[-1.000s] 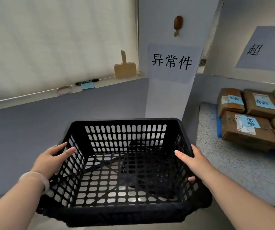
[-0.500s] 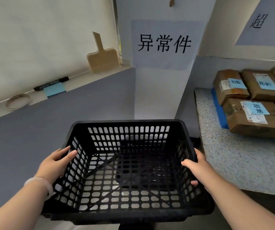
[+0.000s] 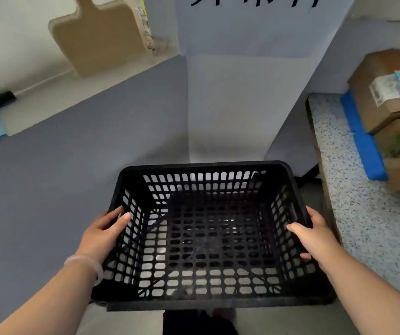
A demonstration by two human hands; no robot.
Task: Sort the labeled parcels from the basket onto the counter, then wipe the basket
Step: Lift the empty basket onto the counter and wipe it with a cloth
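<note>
my left hand point(image 3: 104, 232) and right hand point(image 3: 315, 234) each grip a basket point(image 3: 203, 164) wall; swung right carelessly, the basket could knock the parcels point(image 3: 385, 68).

The speckled worktop point(image 3: 368, 213) on the right carries brown labeled parcels point(image 3: 382, 93) at its far end, with a blue strip point(image 3: 363, 141) lying along their left side.

Left hand point(image 3: 102, 234), right hand point(image 3: 315, 236) gripping, thumbs inward.
</note>
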